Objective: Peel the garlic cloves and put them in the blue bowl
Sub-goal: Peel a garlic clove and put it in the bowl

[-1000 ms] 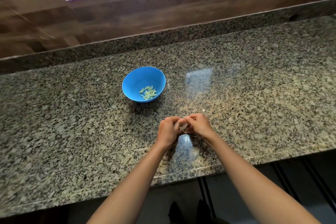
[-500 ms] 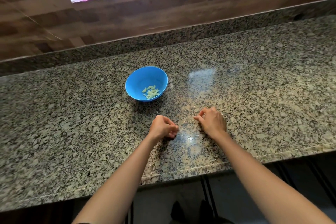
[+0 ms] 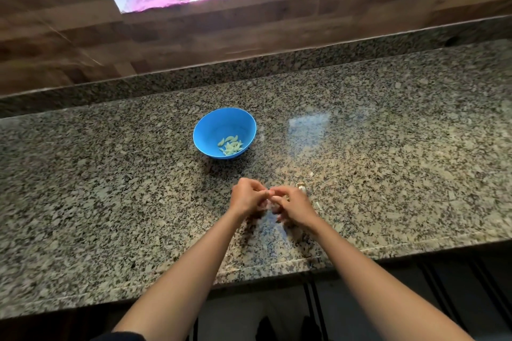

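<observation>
Pale clove (image 3: 273,198) pinched over glossy speckled granite (image 3: 388,147).

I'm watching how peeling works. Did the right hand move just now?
Yes. Judged against the blue bowl, the right hand slid left and now meets the left hand, a garlic clove pinched between them.

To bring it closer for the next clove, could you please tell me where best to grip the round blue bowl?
Probably grip the round blue bowl by its near rim, from the person's side, thumb inside: it stands upright and open, and the pale peeled garlic cloves lie low, leaving the rim free.
</observation>
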`<state>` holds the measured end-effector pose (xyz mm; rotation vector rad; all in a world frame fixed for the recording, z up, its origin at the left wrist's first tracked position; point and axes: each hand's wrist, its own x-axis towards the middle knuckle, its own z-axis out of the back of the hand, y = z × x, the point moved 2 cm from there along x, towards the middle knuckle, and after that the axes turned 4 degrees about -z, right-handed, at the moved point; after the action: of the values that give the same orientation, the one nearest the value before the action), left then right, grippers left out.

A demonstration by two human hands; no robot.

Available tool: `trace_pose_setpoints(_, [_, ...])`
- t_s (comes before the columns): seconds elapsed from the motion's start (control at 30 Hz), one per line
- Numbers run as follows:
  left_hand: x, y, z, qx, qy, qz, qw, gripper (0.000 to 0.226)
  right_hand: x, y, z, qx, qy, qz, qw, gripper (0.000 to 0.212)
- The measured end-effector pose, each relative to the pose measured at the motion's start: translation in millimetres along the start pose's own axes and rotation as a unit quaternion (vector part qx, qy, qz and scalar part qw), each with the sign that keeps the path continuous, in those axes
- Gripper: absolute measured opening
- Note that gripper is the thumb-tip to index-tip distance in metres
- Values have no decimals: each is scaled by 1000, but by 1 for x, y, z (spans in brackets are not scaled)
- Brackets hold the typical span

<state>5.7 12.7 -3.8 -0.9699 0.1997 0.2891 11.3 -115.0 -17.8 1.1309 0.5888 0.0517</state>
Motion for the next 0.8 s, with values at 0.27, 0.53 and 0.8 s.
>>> trace_pose_setpoints(0.27, [-21, -6, 13, -31, 90, -81, 992, 15, -1, -2, 13, 46, 102, -14, 994, 16])
trace_pose_setpoints(0.53, [-27, -3, 12, 158, 104, -107, 976, 26, -5, 1, 11, -282, -28, 247, 927, 45])
trace_pose_setpoints(0.8, [-31, 5, 15, 0, 111, -85, 990, 23, 2, -6, 10, -63, 26, 127, 990, 22])
